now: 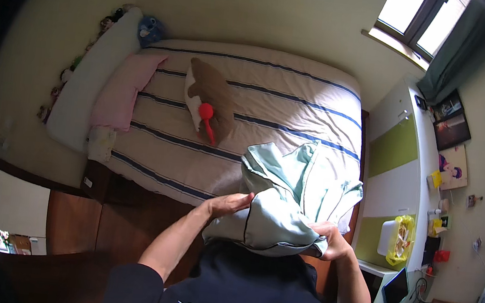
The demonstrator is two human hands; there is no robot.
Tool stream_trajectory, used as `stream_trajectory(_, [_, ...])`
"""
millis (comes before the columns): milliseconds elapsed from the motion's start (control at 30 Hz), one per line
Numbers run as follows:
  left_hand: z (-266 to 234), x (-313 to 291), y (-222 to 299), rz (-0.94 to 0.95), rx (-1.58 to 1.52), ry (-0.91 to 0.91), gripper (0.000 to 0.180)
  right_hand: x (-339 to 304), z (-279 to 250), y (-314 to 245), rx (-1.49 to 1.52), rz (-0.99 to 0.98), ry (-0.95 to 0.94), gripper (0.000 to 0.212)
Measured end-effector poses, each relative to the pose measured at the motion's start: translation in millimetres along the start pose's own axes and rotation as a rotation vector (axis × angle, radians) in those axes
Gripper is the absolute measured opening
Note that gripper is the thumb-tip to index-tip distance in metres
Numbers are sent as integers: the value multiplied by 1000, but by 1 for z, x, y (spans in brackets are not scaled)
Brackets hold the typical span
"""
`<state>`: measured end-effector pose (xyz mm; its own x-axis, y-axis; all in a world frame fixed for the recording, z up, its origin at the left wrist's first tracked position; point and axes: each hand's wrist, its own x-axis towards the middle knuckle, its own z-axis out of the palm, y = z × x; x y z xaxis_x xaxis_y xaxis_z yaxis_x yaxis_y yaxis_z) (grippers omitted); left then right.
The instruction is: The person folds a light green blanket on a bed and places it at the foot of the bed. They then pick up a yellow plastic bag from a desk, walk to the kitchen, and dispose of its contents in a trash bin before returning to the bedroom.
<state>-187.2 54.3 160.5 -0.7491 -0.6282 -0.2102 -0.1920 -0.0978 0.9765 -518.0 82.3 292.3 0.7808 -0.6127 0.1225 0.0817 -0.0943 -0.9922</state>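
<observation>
A pale mint-green garment with dark piping (280,214) is bunched in front of my chest, its far folds spreading over the near edge of the bed. My left hand (230,204) grips its left side, with the fingers partly lost against the cloth. At the lower right, my right hand (330,242) closes on a dark-edged part of the same garment. Loose folds hide some of its fingertips. Sunlight falls brightly on the garment's right side. What kind of garment it is, I cannot tell.
Beyond the garment lies a bed (296,86) with a striped cover. On it are a brown-and-white plush cushion (214,83), a red round-headed object with a handle (206,111) and a pink pillow (121,94). A white-and-green cabinet (391,167) stands to the right, near a yellow bag-lined container (401,242).
</observation>
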Motion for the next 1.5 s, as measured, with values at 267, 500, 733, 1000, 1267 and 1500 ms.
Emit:
stream_trajectory(267, [29, 5, 85, 588, -6, 164, 70, -21, 7, 24, 241, 255, 160, 63])
stream_trajectory(500, [102, 6, 70, 65, -294, 456, 15, -14, 49, 26, -305, 303, 228, 94])
stream_trajectory(733, [110, -4, 66, 55, -106, 826, 14, -10, 78, 14, -760, -61, 359, 32])
stream_trajectory(1000, [48, -19, 108, 418, 463, 1172, 7, -22, 82, 22, -627, -126, 182, 34])
stream_trajectory(1267, [111, -20, 89, 468, 12, 533, 19, -12, 81, 37, -396, -79, 395, 37])
stream_trajectory(1500, [115, -22, 76, 204, -183, 433, 29, -11, 76, 45, -397, -16, 437, 39])
